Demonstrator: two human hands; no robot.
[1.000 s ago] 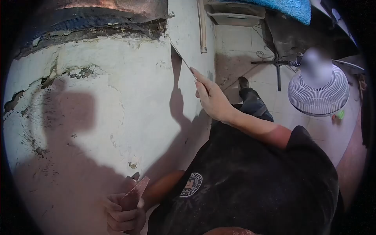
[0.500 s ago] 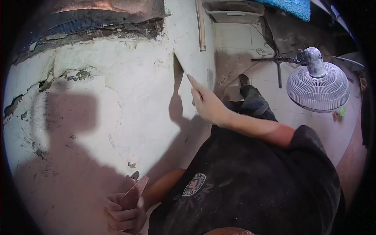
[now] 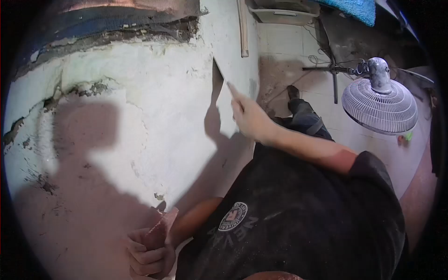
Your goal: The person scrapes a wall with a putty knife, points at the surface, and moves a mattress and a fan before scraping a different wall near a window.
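Observation:
My right hand [image 3: 254, 119] grips a thin putty knife [image 3: 225, 80], its index finger stretched along the tool. The blade is seen nearly edge-on, its tip right at the pale plastered wall [image 3: 163, 98], and it casts a dark triangular shadow there. Low on the left, my left hand [image 3: 150, 256] is closed around a flat, pinkish, wedge-shaped piece [image 3: 161, 229] with a rough pale edge. What that piece is, I cannot tell. The left forearm passes partly behind the dark shirt [image 3: 298, 210].
Cracks and broken plaster [image 3: 60, 95] run below a mesh-covered opening [image 3: 126, 23]. A pole [image 3: 243, 32] stands against the wall near the corner. On the right is a white fan [image 3: 380, 105]; beyond it, a plastic bin [image 3: 284, 16], a blue cloth [image 3: 350, 9] and loose cables lie over tiled floor.
My right hand and the putty knife have shifted slightly up and right along the wall, and the view has tilted a little. My left hand keeps its hold.

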